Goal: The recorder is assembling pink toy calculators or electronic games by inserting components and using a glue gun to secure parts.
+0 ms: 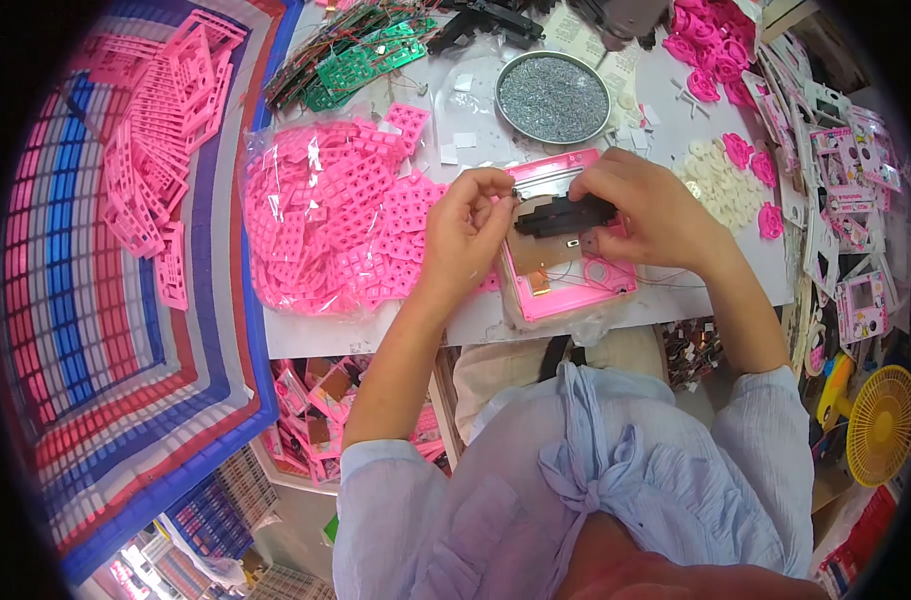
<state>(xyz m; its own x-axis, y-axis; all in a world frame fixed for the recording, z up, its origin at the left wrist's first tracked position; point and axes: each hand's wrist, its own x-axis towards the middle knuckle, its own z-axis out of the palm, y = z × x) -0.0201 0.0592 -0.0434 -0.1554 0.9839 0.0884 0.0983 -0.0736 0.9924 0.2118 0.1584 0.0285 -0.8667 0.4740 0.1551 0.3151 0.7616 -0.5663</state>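
Closest to you, below the worktop [376,335] edge, a box of pink parts [311,400] sits by your left elbow, and a yellow fan [882,424] stands at your far right. On the near edge of the worktop lies an open pink casing [576,280], flat, its inside facing up. Your left hand [464,235] pinches the casing's upper left corner between thumb and fingers, closed on a thin metal strip there. Your right hand [648,208] is curled over a black part [566,214], pressing it against the middle of the casing. Just left of your left hand, a clear bag of pink keypad mats [336,225] spreads out. Beyond the casing stands a round metal dish of small screws [554,97], with white discs [721,185] near your right hand. Farthest back lie green circuit boards [361,65], and at far left a striped woven sack holding pink frames [151,150].
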